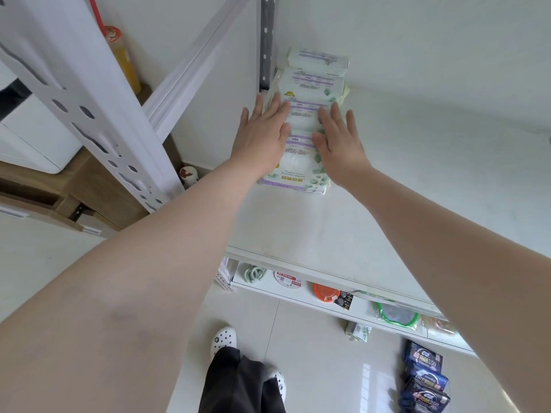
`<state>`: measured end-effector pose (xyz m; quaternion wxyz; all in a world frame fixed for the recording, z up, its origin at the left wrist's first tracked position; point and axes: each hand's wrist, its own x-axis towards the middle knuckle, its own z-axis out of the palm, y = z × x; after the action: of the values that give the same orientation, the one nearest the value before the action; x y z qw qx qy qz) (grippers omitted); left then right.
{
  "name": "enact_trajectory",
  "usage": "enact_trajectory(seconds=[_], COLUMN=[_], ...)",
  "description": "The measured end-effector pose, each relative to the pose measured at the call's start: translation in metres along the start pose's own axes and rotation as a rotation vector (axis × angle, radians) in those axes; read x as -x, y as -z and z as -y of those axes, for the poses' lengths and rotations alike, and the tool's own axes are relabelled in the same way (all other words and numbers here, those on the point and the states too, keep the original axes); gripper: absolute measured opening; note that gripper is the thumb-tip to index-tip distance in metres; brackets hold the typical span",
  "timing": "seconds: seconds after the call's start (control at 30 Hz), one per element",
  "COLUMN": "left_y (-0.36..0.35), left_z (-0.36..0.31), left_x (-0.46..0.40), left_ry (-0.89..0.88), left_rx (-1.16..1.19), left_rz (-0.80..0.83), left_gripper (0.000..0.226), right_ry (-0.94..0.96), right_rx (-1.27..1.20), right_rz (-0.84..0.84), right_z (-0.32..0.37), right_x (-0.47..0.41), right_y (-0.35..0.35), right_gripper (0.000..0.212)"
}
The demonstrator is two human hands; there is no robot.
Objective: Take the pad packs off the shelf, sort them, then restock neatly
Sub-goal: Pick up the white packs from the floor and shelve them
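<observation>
A row of white pad packs (pixel 301 120) with purple bands and green leaf prints lies front to back on the white shelf (pixel 402 186), near its back left corner. My left hand (pixel 262 131) lies flat against the row's left side, fingers straight. My right hand (pixel 338 135) presses flat on the right side, fingers straight and pointing toward the wall. Both hands flank the middle packs. Dark blue pad packs (pixel 425 380) lie on the floor at the lower right, and a small white and green pack (pixel 357 330) lies on the floor near the lower shelf.
The grey perforated upright (pixel 266 40) stands at the shelf's back left corner, a white upright (pixel 89 108) at the front left. The lower shelf (pixel 325 305) holds small items: a green coil, an orange lid, a green-rimmed bag. My feet in white clogs (pixel 223 339) stand on the tiled floor.
</observation>
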<state>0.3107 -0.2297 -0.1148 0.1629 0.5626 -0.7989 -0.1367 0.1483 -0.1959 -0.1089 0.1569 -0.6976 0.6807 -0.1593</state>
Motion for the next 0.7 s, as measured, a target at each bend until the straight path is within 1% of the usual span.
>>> enact_trajectory(seconds=[0.07, 0.2, 0.43, 0.57, 0.7], left_y=[-0.001, -0.004, 0.003, 0.014, 0.026], left_z=[0.004, 0.005, 0.002, -0.008, -0.031], left_x=[0.0, 0.003, -0.002, 0.002, 0.027], left_ry=[-0.009, -0.007, -0.013, -0.028, -0.095], left_rx=[0.002, 0.029, -0.122, -0.134, -0.039], left_rz=[0.024, 0.011, 0.034, -0.011, -0.081], left_gripper=[0.049, 0.049, 0.051, 0.05, 0.045], right_ry=[-0.001, -0.032, -0.053, -0.067, -0.081], right_rx=[0.048, 0.072, 0.113, 0.113, 0.037], right_rz=[0.009, 0.003, 0.013, -0.012, -0.065], right_z=[-0.004, -0.003, 0.001, 0.006, 0.004], right_x=[0.001, 0.007, 0.003, 0.008, 0.039], right_y=[-0.002, 0.001, 0.004, 0.013, 0.026], right_gripper=[0.054, 0.054, 0.055, 0.055, 0.053])
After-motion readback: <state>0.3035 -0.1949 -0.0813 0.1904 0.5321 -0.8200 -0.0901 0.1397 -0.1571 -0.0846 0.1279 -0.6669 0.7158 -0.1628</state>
